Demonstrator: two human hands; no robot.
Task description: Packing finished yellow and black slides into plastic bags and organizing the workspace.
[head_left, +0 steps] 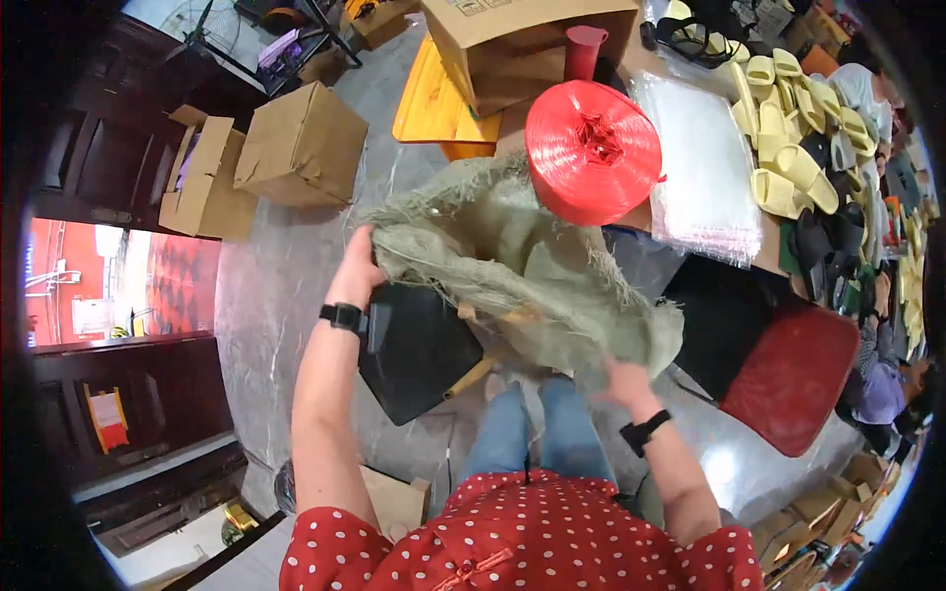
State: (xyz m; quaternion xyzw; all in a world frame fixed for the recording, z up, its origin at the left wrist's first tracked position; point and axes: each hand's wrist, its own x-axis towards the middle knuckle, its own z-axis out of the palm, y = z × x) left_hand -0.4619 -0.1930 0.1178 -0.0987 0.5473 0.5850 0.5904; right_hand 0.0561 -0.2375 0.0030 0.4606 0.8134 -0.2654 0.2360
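Note:
A greenish-grey woven sack (552,295) with frayed edges hangs in front of me, its mouth held wide and facing up. My left hand (361,264) is closed on the left end of its rim, the fingers partly hidden by the fabric. At the sack's lower right side is my right hand (628,386), its fingers smeared by motion. Whether they grip the cloth I cannot tell. Just beyond the sack, a large roll of red plastic twine (552,148) sits at the table edge and overlaps the sack's far rim.
A cardboard box (537,64), a red cup (583,54) and a stack of clear plastic bags (690,158) lie beyond. Yellow slippers (788,163) are heaped to the right. A red-seated chair (793,379) stands right; a black panel (414,345) is beneath my left hand. Other people sit far right.

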